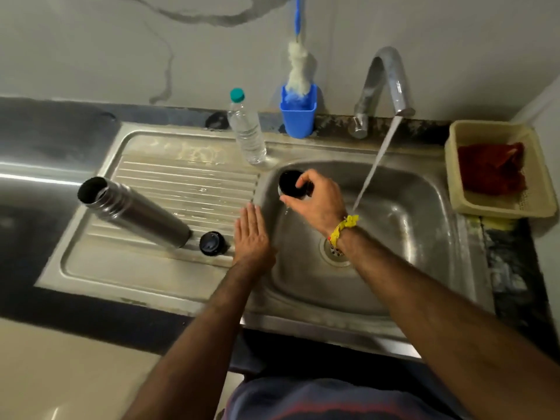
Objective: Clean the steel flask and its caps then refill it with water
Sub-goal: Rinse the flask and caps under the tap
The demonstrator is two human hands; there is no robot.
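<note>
Right hand (318, 201) grips the black outer cap (292, 184) over the sink basin (409, 237), just left of the running tap stream (375, 165); looks like a rinse, though the cap's inside is too dark to tell. Left hand (251, 234) is flat, fingers straight, holding nothing, at the drainboard edge. Steel flask (133, 212) lies on its side on the drainboard, mouth up-left, base toward the small black stopper (213, 244), both nearer the left hand.
</note>
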